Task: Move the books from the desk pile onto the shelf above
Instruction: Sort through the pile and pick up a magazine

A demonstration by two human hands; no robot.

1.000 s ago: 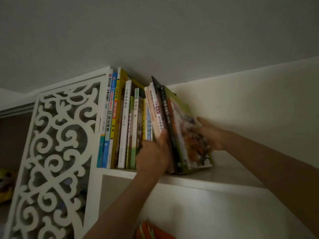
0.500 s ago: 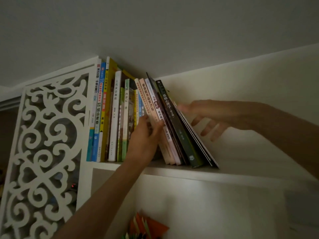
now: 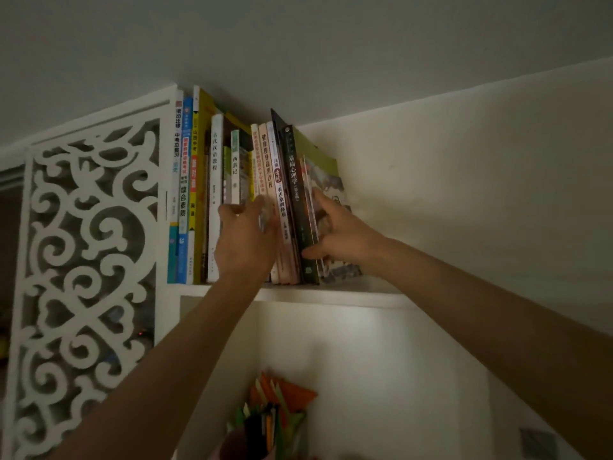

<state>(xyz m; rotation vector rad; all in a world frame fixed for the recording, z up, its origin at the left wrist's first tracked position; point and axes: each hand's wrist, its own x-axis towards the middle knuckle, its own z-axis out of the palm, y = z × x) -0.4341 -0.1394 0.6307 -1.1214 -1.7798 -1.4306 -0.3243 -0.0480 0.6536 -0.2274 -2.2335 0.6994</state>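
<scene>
At the far left of the frame stands a white carved scrollwork panel [image 3: 89,260], the end of the shelf unit. Just right of it, a row of books [image 3: 212,194] stands on the white shelf [image 3: 331,295], filling the upper middle of the frame right up under the ceiling.

Half a second ago the right-hand books leaned hard toward the left, and your right hand hovered with spread fingers above them. Now those books stand nearly upright, and the view sits a little lower.

Your left hand [image 3: 245,240], centre frame, presses its straight fingers against the spines in the middle of the row; a pale spine beside it reads 西游记, and one further left reads 古代汉语教程.

Next comes a pink book [image 3: 280,194] with small print too dim to read fully, then a dark green book [image 3: 295,187] whose spine reads 基础心理学.

Your right hand [image 3: 338,234] grips the last thin books [image 3: 326,174] at the row's right end, thumb on the dark green spine, fingers curled behind the illustrated cover.

At the bottom centre, orange and green folded paper [image 3: 282,396] pokes out of a cup.
</scene>
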